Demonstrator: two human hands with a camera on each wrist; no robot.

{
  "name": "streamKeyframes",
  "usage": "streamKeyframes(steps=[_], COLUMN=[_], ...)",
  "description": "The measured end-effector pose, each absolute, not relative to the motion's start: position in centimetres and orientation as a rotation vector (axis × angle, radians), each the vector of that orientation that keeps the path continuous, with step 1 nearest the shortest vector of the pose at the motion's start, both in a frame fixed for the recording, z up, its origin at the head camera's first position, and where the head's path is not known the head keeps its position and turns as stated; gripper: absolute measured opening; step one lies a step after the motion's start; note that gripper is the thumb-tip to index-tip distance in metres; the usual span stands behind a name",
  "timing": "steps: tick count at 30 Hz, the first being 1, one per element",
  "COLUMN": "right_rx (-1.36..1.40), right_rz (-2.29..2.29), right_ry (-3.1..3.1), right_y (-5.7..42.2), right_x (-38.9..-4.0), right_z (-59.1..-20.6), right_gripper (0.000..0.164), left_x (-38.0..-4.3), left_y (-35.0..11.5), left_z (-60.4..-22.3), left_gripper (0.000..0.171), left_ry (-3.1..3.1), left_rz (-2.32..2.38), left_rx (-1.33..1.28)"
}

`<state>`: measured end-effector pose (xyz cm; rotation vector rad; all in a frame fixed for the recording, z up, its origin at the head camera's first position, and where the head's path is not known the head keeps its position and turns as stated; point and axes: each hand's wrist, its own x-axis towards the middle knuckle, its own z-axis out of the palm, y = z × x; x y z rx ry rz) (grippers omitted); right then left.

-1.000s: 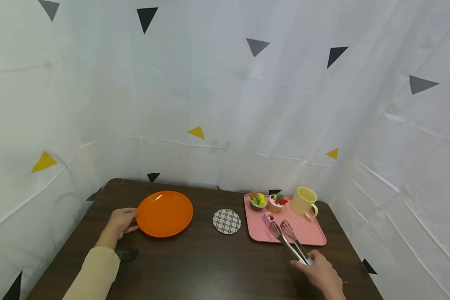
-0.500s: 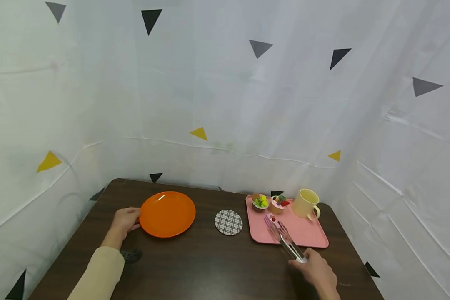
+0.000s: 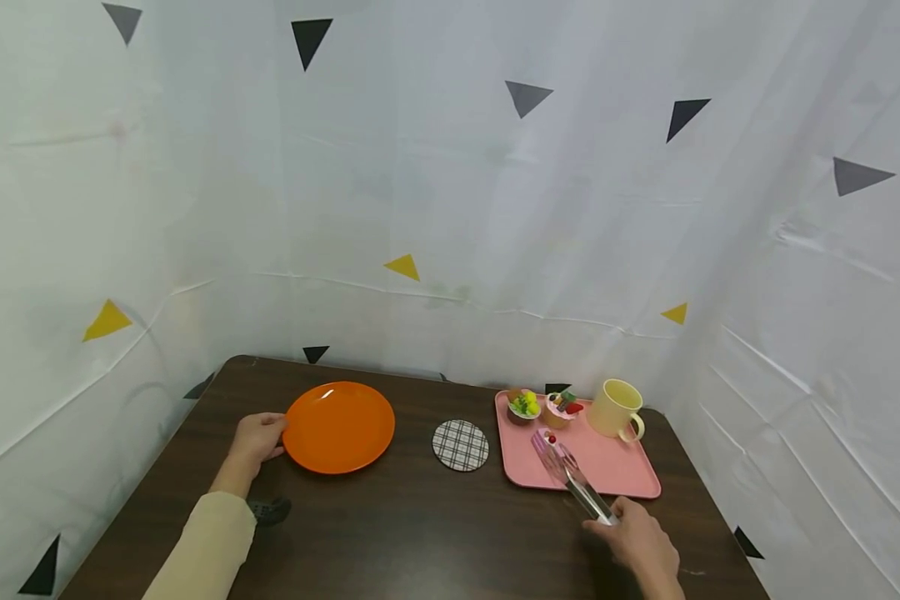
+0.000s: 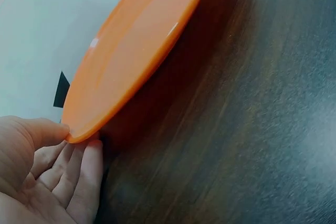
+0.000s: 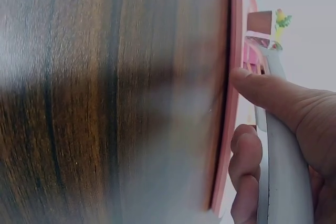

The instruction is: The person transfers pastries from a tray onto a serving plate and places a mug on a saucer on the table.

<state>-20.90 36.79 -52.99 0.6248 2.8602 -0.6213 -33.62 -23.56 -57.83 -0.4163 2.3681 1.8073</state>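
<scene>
The left hand (image 3: pixel 257 440) pinches the near-left rim of an orange plate (image 3: pixel 339 427), thumb on top and fingers below, as the left wrist view shows. At the right, the right hand (image 3: pixel 637 537) grips metal tongs (image 3: pixel 588 498) by their handles. The tongs' heads reach over the pink tray (image 3: pixel 607 471) to a small pink-and-purple cake slice (image 3: pixel 542 439), with the arms close together around it. Whether the slice is firmly held cannot be told. Behind it on the tray stand a cupcake with yellow and green topping (image 3: pixel 523 406) and a cupcake with a strawberry (image 3: pixel 562 409).
A yellow mug (image 3: pixel 616 408) stands at the tray's back right, its handle toward the right. A round checked coaster (image 3: pixel 461 445) lies between plate and tray. White sheeting with coloured triangles encloses the dark wooden table (image 3: pixel 420 533) behind and at both sides.
The tongs' arms have come closer together around the cake slice. The left hand still holds the plate's rim. The whole head view has shifted slightly.
</scene>
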Motion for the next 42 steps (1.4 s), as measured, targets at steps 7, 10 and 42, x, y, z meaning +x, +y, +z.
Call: streamKeyframes(steps=[7, 10, 42], right_rx=[0.582, 0.54, 0.078], right_rz=[-0.664, -0.683, -0.643], right_ry=[2.909, 2.946, 3.065], right_y=[36.0, 35.4, 19.7], right_x=[-21.1, -21.3, -27.8], right_z=[-51.7, -51.0, -50.6], right_gripper=[0.051, 0.05, 0.042], left_x=[-33.2, -33.2, -33.3], left_y=[-23.3, -23.2, -22.7], left_z=[-57.4, -57.5, -58.8], left_gripper=[0.05, 0.049, 0.045], left_ry=[2.41, 2.406, 2.423], left_rz=[1.841, 1.862, 1.919], left_rx=[-0.433, -0.441, -0.542])
